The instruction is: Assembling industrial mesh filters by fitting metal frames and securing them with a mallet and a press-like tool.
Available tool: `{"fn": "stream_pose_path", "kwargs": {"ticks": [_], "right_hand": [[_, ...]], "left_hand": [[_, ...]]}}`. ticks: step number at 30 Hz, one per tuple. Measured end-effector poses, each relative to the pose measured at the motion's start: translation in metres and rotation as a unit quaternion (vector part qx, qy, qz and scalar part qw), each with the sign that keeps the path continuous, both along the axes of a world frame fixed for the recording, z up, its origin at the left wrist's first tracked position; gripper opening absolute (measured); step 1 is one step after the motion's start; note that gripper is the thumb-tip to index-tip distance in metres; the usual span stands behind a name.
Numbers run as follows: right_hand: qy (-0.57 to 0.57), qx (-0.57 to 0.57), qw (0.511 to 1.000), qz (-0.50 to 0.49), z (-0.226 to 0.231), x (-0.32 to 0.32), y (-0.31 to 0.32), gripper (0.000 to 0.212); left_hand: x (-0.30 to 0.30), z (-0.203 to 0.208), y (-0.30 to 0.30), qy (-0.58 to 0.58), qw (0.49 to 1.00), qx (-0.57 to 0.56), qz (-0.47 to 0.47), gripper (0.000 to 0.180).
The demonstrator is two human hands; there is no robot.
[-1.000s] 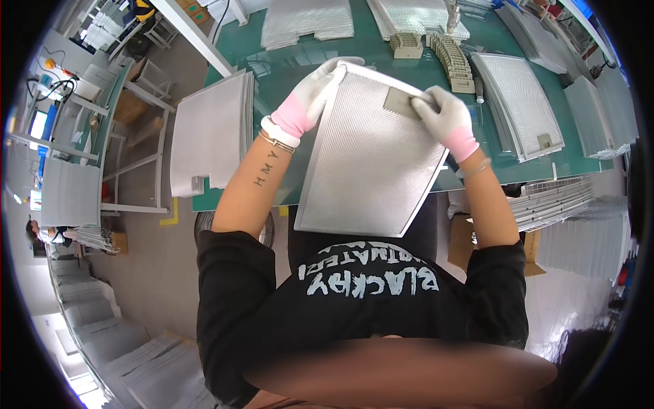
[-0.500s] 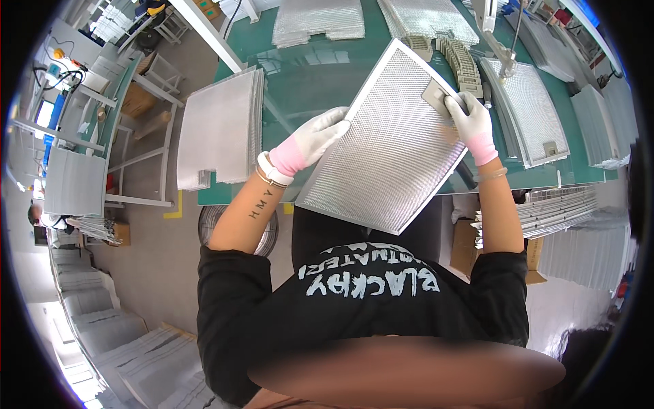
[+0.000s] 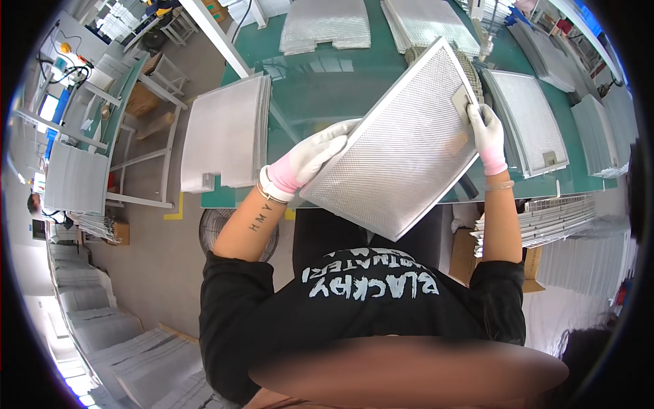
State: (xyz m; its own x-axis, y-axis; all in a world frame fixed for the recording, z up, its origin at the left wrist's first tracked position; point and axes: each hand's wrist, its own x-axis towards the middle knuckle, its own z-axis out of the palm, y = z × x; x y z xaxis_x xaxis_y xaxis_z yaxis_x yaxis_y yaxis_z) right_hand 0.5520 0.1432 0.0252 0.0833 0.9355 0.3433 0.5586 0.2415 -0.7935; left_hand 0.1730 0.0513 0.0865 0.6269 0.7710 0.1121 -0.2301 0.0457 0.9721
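A rectangular metal mesh panel [image 3: 402, 150] with a silvery frame is held up in front of me, tilted, over the table's near edge. My left hand [image 3: 317, 153], in a white and pink glove, grips its left frame edge, with the fingers partly behind it. My right hand [image 3: 488, 136], gloved the same way, pinches the right edge beside a small beige plate [image 3: 461, 101] set in the mesh. A row of beige parts [image 3: 475, 68] lies behind the panel, partly hidden by it.
Stacks of similar mesh panels lie on the green table [image 3: 306, 88]: a left stack [image 3: 225, 129], a far stack [image 3: 325, 26] and a right stack [image 3: 528, 123]. Below the table edge at right are more panels [image 3: 538, 221] and a cardboard box [image 3: 463, 252]. A round wire fan guard [image 3: 211, 228] stands below left.
The panel has swung slightly to the right and tilted more steeply. My right hand has moved right and a little down with it, and both hands keep their grip.
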Motion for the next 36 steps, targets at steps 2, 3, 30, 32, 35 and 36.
{"fn": "stream_pose_path", "kwargs": {"ticks": [2, 3, 30, 32, 35, 36], "right_hand": [[0.025, -0.048, 0.998, -0.019, 0.003, 0.002, -0.001, 0.039], [0.008, -0.068, 0.997, -0.028, -0.004, 0.009, 0.004, 0.042], [-0.143, -0.113, 0.938, 0.294, 0.036, -0.015, -0.039, 0.054], [-0.138, -0.131, 0.931, 0.311, 0.031, -0.018, -0.059, 0.064], [-0.261, -0.203, 0.870, 0.365, 0.044, -0.027, -0.094, 0.102], [-0.272, -0.236, 0.844, 0.397, 0.043, -0.026, -0.107, 0.113]], "left_hand": [[-0.001, -0.005, 0.002, -0.052, 0.998, -0.020, -0.006, 0.061], [-0.001, -0.009, 0.003, -0.105, 0.993, -0.043, -0.014, 0.064], [-0.081, -0.048, 0.068, 0.377, 0.904, 0.143, 0.140, 0.043], [-0.086, -0.052, 0.064, 0.381, 0.908, 0.122, 0.125, 0.043], [-0.097, -0.070, 0.051, 0.409, 0.900, 0.124, 0.081, 0.043], [-0.098, -0.074, 0.046, 0.407, 0.901, 0.127, 0.078, 0.043]]}}
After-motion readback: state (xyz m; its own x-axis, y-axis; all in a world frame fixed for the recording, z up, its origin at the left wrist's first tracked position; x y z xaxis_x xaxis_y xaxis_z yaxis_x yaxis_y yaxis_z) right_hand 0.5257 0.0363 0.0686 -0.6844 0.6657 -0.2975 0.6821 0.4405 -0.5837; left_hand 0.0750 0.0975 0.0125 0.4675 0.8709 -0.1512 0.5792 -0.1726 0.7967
